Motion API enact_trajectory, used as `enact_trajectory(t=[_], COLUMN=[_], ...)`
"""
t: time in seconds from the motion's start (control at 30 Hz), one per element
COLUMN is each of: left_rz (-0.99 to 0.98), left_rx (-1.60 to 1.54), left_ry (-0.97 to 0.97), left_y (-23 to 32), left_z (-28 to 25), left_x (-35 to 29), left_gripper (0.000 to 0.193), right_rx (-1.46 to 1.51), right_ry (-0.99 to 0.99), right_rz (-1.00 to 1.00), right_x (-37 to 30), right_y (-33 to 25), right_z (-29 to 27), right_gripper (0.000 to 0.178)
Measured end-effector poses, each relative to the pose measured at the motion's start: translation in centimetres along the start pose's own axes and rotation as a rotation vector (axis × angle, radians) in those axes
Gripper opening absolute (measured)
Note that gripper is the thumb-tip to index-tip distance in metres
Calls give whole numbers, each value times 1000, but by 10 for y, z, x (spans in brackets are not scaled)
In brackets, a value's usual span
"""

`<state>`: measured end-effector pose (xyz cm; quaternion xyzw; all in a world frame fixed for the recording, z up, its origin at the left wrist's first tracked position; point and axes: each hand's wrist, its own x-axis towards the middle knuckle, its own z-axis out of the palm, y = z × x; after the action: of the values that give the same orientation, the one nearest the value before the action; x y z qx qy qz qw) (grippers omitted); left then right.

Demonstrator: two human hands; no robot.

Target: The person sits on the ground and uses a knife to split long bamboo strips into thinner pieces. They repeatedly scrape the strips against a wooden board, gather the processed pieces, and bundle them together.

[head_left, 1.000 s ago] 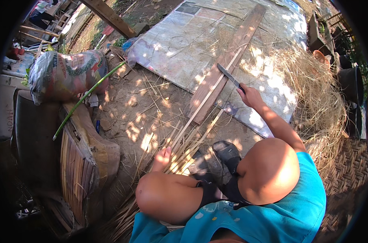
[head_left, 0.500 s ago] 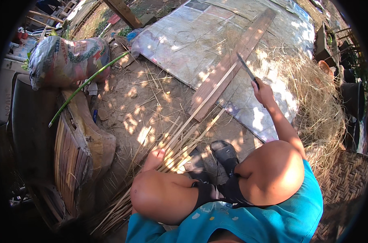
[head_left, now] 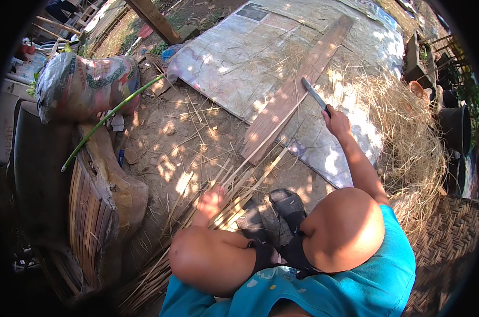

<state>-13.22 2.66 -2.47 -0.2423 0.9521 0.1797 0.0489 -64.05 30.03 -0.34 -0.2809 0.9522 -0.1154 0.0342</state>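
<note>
My right hand (head_left: 338, 124) is wrapped round the handle of a knife (head_left: 315, 95), its blade pointing forward and left. The blade lies over the far part of a thin pale strip (head_left: 278, 124), which looks like split bamboo. A long brown plank (head_left: 288, 95) lies under the strip and slopes away from me. By my left knee, my left hand (head_left: 211, 201) is closed at the near end of the strip, its fingers partly blurred. More pale strips (head_left: 244, 199) lie in a loose bundle beside and beneath that hand, in front of my sandals (head_left: 288, 206).
A printed sheet (head_left: 218, 63) covers the ground ahead, under the plank. Fine shavings (head_left: 403, 127) are heaped on the right, beyond a woven mat (head_left: 445, 248). On the left are a stuffed sack (head_left: 91, 82), a green stalk (head_left: 110, 113) and a worn wooden block (head_left: 126, 190).
My left hand has shifted forward and right along the strips. The knife's blade has come down to the strip over the plank, with my right hand still round its handle. The view has tilted slightly.
</note>
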Motion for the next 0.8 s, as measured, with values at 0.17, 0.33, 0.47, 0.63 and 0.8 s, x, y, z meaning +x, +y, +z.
enact_trajectory(t=[0.17,0.33,0.47,0.63,0.8], left_rz=[217,-189,-98,-249,-180], left_rx=[-239,-619,-686,-744,-502], left_ry=[105,-228,-281,-271,-249], left_y=[-34,34,0,1,-42], left_z=[1,-21,-10,-10,-3], left_x=[-30,53,19,2,-53], left_gripper=[29,39,44,43,39], right_rx=[158,400,344,264,136], right_ry=[27,-557,-339,-268,-1], right_rz=[257,-538,-266,-596,25], right_x=[1,-144,-101,-113,-12], right_y=[16,-146,-122,-124,-6], right_z=[-30,-9,-4,11,-3], right_gripper=[40,44,46,45,36])
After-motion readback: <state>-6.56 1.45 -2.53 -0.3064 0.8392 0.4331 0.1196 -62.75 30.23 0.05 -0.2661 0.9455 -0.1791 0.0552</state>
